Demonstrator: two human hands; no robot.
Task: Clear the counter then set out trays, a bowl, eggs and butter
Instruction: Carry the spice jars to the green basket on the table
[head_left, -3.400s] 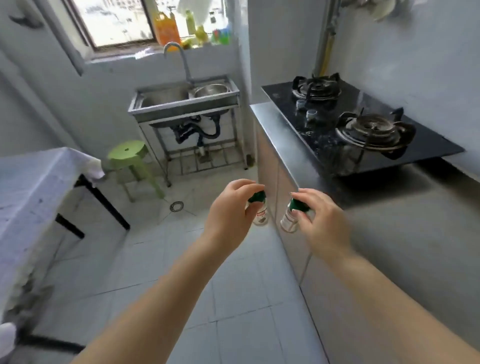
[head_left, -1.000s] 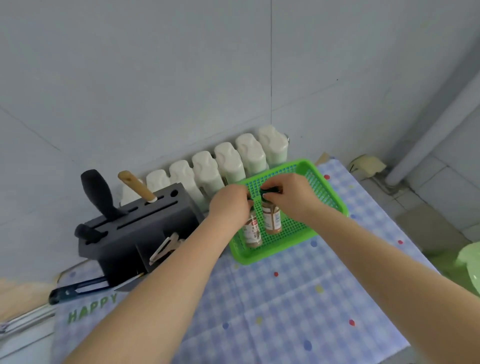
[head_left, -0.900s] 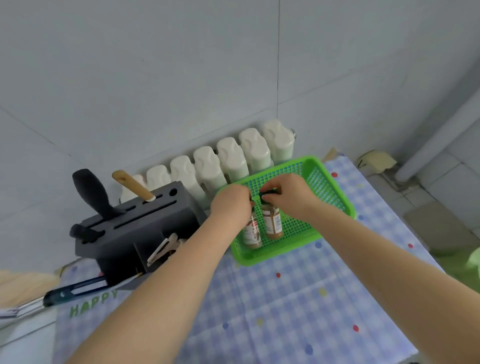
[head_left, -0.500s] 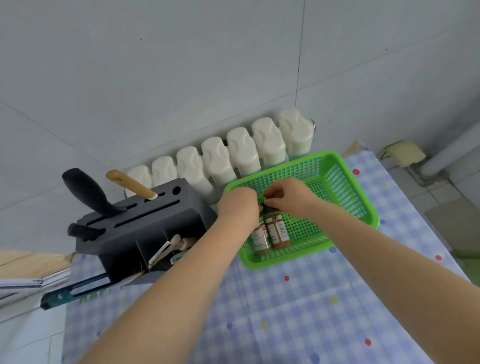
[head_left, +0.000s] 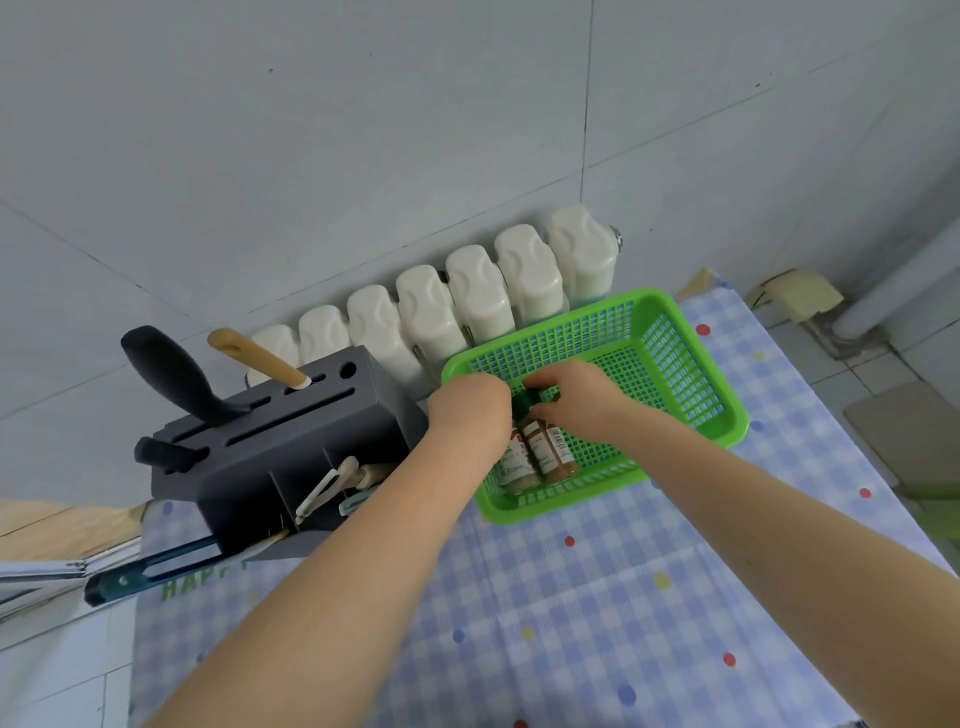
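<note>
Two small spice bottles with green caps stand side by side in the near left corner of a green plastic basket (head_left: 691, 364). My left hand (head_left: 470, 410) grips the top of the left spice bottle (head_left: 514, 462). The right spice bottle (head_left: 553, 449) has its cap pinched by the fingers of my right hand (head_left: 582, 400). The basket rests on a table covered with a blue checked cloth (head_left: 597, 613). Both bottle bases sit on the basket floor.
A dark grey knife block (head_left: 270, 447) with black and wooden handles stands left of the basket. A white radiator (head_left: 457, 306) runs along the wall behind. Blue tongs (head_left: 150, 566) lie at the table's left edge. Tiled floor shows at right.
I carried the two bottles from the stove counter to the table. Over the last second both hands lowered them into the basket's near left corner.
</note>
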